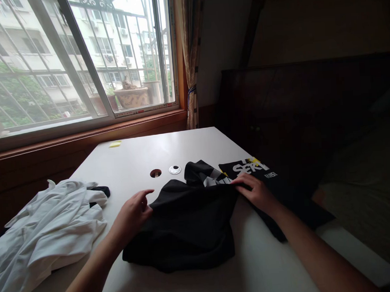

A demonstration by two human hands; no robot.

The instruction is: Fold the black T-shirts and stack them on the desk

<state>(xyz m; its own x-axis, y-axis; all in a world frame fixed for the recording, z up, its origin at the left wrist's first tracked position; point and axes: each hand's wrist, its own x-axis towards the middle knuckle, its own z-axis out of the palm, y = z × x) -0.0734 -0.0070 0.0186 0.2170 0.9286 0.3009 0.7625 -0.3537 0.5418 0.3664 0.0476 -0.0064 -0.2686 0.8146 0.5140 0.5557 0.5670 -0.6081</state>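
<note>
Pinching black garment at upper right corner with fingers of right hand. Reaching to its upper left edge with left hand, index finger extended; cannot tell if gripping. Lying on white tabletop, mostly between both hands. On printed black cloth beside right hand, read large white "SER"; smaller lettering unclear.

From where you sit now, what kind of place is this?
Probably a room at home: a patterned curtain beside the window, clothes on a white table, and apartment buildings outside.
</note>
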